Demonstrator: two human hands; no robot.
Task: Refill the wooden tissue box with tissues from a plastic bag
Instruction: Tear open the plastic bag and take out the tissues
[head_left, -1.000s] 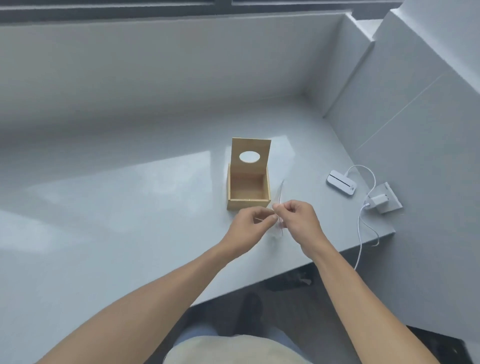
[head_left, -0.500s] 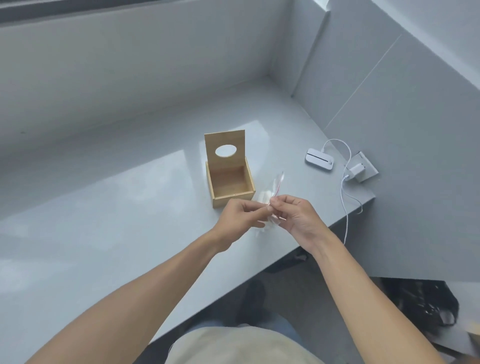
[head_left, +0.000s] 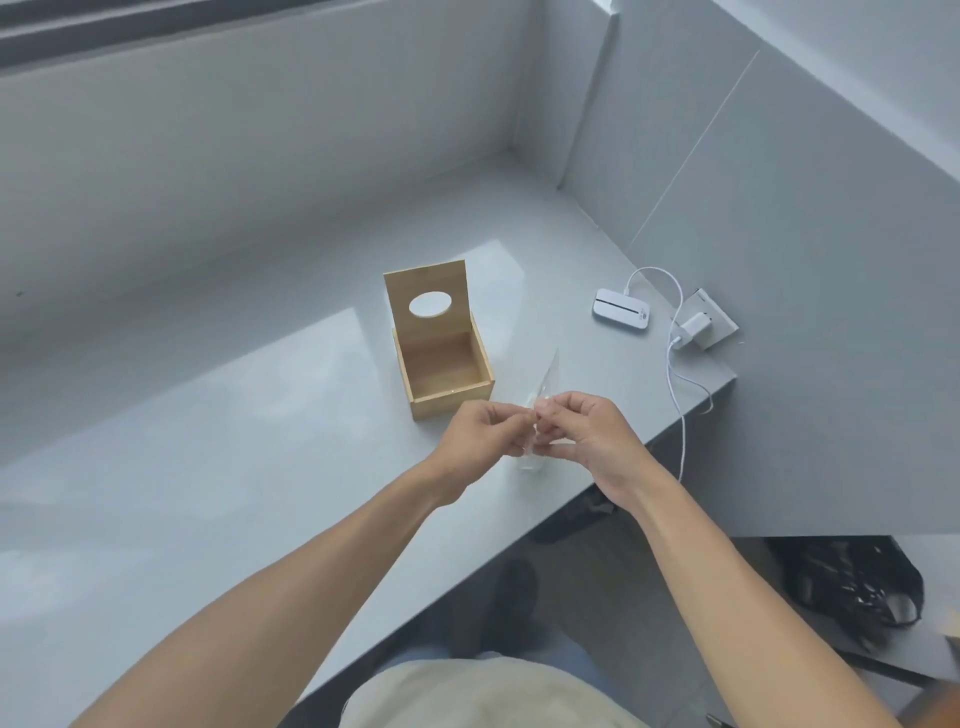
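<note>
While the broad pale grey glossy countertop carries everything in play, the square light wooden tissue box stands on it just beyond the hands, its hinged lid with the oval hole tipped up and back, its cavity bare and open to the top. From the hands the box lies forward and slightly to the left, so the left hand is the nearer of the two to its front wall, close but apart from it. Both hands meet at their fingertips just in front of the box, each pinching an edge of the clear thin plastic bag, the right hand on the side away from the box. The bag's long axis runs upright, its upper corner rising beside the box's right front corner. Whether tissues sit inside it cannot be told. Judging from this, the bag wants opening first, then a short carry forward and left over the open cavity.
</note>
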